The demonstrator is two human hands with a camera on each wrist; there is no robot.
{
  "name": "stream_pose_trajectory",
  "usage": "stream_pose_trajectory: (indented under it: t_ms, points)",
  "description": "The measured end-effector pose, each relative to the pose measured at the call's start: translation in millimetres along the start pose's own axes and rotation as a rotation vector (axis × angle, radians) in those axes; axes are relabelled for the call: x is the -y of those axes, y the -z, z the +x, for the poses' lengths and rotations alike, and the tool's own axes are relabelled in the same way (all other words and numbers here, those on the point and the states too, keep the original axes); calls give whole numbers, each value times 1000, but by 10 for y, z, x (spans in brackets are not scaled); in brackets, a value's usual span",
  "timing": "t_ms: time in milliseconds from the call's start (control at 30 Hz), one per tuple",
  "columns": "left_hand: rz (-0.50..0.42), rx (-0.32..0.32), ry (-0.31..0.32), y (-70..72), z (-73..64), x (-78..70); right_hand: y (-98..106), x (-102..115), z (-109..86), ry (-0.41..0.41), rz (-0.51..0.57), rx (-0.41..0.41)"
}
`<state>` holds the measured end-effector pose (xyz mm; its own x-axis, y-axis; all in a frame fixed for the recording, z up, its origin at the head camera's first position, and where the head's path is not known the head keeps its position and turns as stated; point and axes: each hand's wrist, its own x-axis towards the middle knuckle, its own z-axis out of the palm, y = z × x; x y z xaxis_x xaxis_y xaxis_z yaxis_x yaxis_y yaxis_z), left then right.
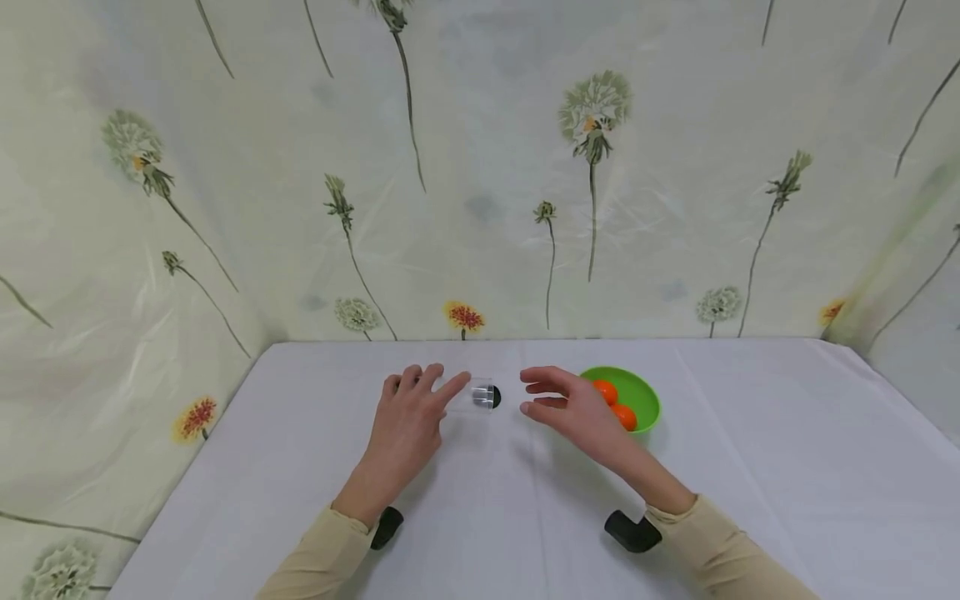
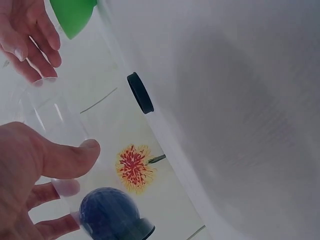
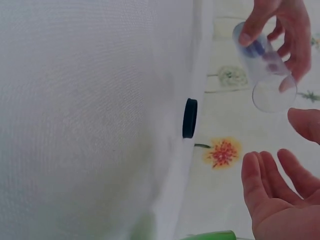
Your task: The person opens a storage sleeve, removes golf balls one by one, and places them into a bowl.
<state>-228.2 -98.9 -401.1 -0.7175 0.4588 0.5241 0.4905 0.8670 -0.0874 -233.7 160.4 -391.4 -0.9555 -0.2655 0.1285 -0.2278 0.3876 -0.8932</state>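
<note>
My left hand grips a clear plastic cylinder, thumb on one side and fingers on the other. In the right wrist view the cylinder's open-looking round end points toward my right hand. A blue rounded thing sits at the far end; its kind is unclear. On the white cloth lies a black round lid, apart from both hands. My right hand hovers right of the cylinder, fingers slightly bent and holding nothing.
A green bowl stands behind and right of my right hand, with orange round things in it, partly hidden by that hand. White cloth covers the table. A flower-printed sheet hangs along the back and sides.
</note>
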Motion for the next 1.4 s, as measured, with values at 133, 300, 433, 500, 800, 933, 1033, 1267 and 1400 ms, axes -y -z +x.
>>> stream_pose_trajectory:
  t_ms: [133, 300, 433, 500, 800, 933, 1033, 1267, 1400]
  points:
    - [6, 9, 2, 12, 15, 4, -22, -20, 37, 23, 20, 6]
    - [19, 35, 4, 12, 14, -5, -68, -29, 44, 24, 48, 35]
    - [14, 26, 5, 6, 19, -8, -107, -15, 52, 13, 72, 56]
    - [14, 21, 5, 5, 26, -6, -126, -11, 62, 10, 81, 63]
    - [19, 20, 0, 25, 21, -14, -208, -23, 99, 7, 92, 79]
    - [19, 1, -13, 22, 21, -25, -224, -22, 100, -20, 108, 73]
    - [24, -7, -23, 16, 26, -32, -231, -22, 94, -36, 122, 70]
    - [36, -13, -37, 9, 22, -36, -259, -22, 96, -53, 160, 104]
    - [40, -21, -45, 12, 13, -38, -280, -23, 104, -60, 173, 114]
